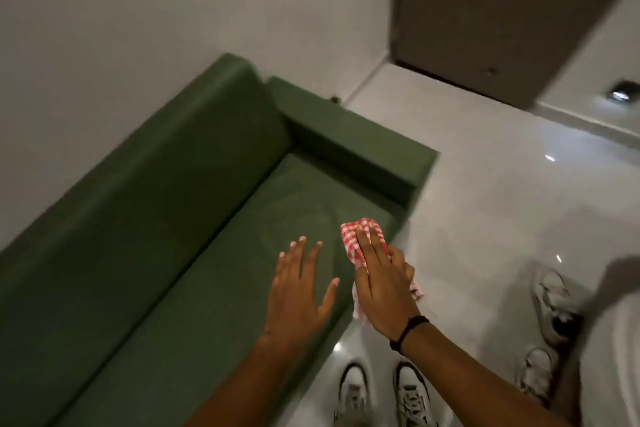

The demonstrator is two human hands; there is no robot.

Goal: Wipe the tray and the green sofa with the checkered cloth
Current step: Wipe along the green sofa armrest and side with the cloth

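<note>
The checkered cloth (362, 243) lies bunched on the seat of the green sofa (194, 218), near its front edge and the armrest. Your right hand (382, 284) presses flat on the cloth, its grip closed on it. Your left hand (298, 291) rests just beside, fingers spread wide, holding nothing. Your white shoes (381, 395) stand on the glossy floor (485, 201).

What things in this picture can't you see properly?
Head view only:
- The tray is not in view at all.
- The checkered cloth is mostly covered by the right hand, so its full shape is hidden.
- The green sofa is cut off by the left and bottom edges.
- Whether the left hand touches the seat or hovers above it is unclear.
- The second pair of shoes is blurred and partly hidden.
</note>
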